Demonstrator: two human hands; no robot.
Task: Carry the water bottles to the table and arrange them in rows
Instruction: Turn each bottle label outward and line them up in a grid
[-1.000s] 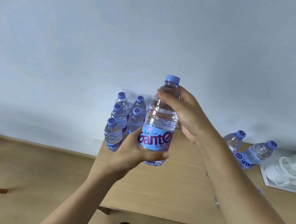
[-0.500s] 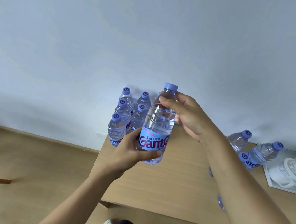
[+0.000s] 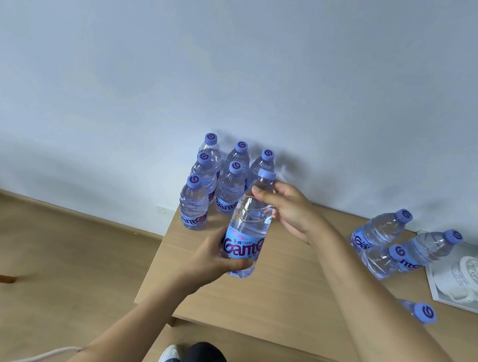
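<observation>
Holding one bottle upright over the desk, the left hand wraps its base while the right hand pinches its shoulder, likely steadying it for the open slot at 6 o'clock of the rows. Loose bottles wait at 3 o'clock.

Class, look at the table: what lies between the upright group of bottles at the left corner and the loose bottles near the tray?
In the head view, the held bottle, the left hand and the right hand.
</observation>
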